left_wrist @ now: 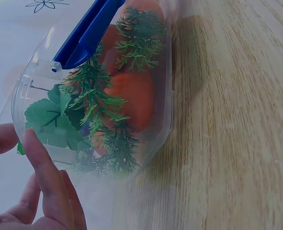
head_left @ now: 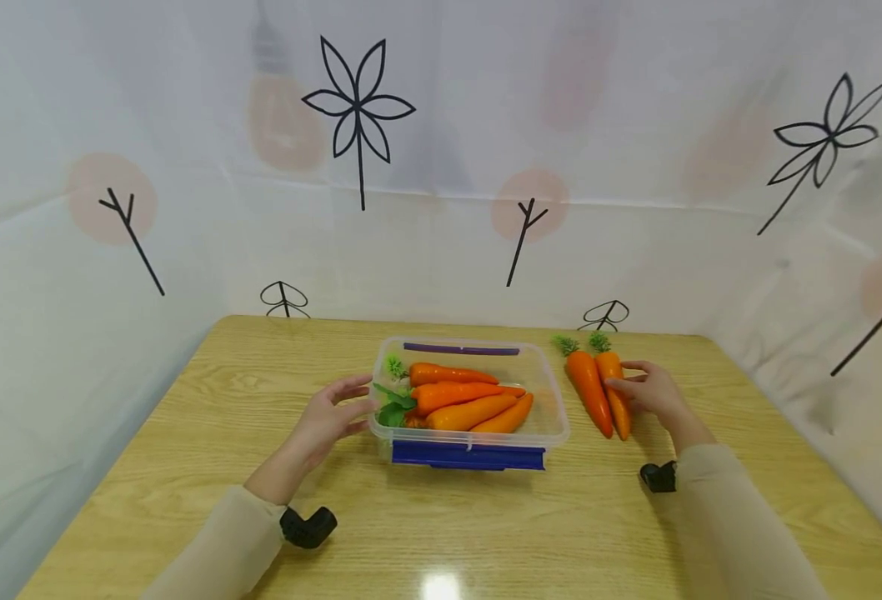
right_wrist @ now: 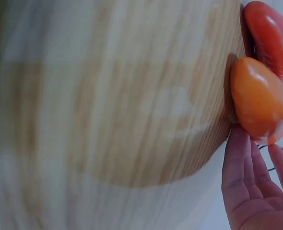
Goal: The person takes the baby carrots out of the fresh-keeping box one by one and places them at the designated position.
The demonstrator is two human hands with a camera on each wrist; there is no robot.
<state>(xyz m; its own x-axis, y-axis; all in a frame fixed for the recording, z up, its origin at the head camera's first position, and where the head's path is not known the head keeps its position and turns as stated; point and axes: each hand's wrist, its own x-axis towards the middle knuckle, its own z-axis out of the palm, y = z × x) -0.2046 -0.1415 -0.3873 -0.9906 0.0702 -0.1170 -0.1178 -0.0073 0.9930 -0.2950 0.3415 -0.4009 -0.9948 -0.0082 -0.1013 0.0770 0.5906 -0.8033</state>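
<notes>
A clear plastic food container (head_left: 553, 417) with blue clip flaps stands on the table, holding several orange carrots (head_left: 452, 393) with green tops at its left end. My left hand (head_left: 328, 421) is at the container's left end, its fingertips against the rim; leafy greens (left_wrist: 50, 115) show through the wall beside them in the left wrist view. Right of the container, two carrots lie side by side on the table. My right hand (head_left: 654, 393) grips the lighter orange carrot (right_wrist: 259, 98), thumb on one side and fingers on the other. The redder carrot (head_left: 589, 392) lies against it, outside the grip.
The wooden table (head_left: 441, 517) reaches back to a white patterned cloth (head_left: 441, 258) that hangs behind and along both sides. A black wrist camera mount (head_left: 308, 527) sits at the left cuff, another mount (head_left: 658, 477) at the right.
</notes>
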